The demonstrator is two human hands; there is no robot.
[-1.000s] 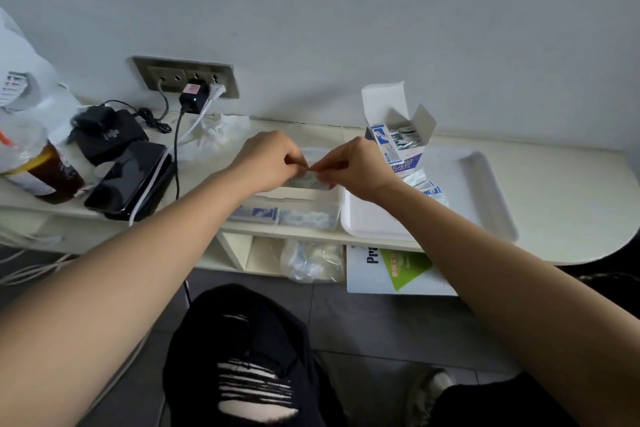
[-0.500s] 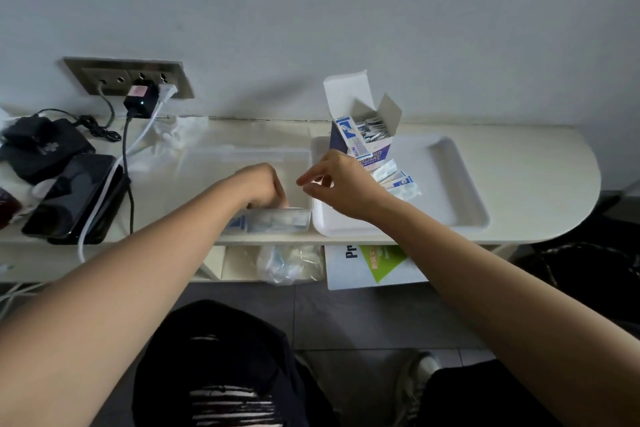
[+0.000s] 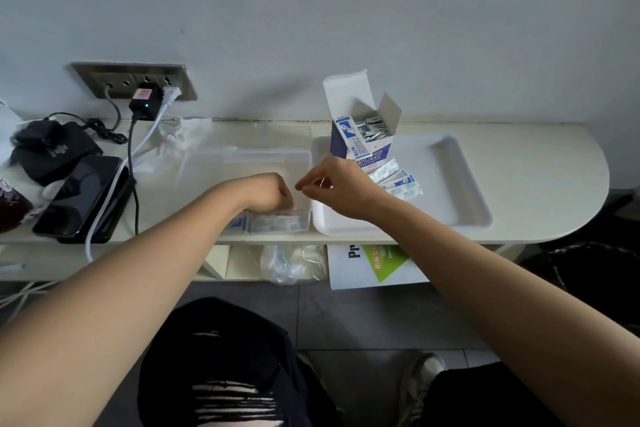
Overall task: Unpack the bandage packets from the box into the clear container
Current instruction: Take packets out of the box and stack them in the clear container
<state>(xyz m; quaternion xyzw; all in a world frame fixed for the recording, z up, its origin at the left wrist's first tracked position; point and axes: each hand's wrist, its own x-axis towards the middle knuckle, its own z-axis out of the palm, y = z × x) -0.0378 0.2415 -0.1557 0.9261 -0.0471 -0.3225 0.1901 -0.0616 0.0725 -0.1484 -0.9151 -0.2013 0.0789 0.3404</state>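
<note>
— Both hands had parted since the second before, when they pinched one packet together above the clear container (image 3: 242,158). The left hand (image 3: 270,192) had dropped into it, and the right hand (image 3: 343,189) had drifted off toward the tray (image 3: 450,191).

— How did the left arm lie?

— Its forearm ran up from the lower left, with the wrist bent down over the container's near wall. The fingers (image 3: 289,201) were curled downward at the near right corner, their tips at the bandage packets (image 3: 277,222) lying there. Whether they pinched one or only touched it, I could not tell.

— And the right?

— It hovered over the seam between the container and the tray, back of the hand up. Its fingers (image 3: 311,184) were loosely curled, thumb and forefinger close but not meeting, with nothing between them.

— Where was the box (image 3: 360,146)?

— It stood upright at the tray's far left corner, flaps open, with more packets showing inside. A few loose packets (image 3: 398,180) lay on the tray just in front of it, partly hidden by the right hand.

— And the container itself?

— It sat at the near edge of the surface (image 3: 536,163), just beside the tray's left edge.
</note>
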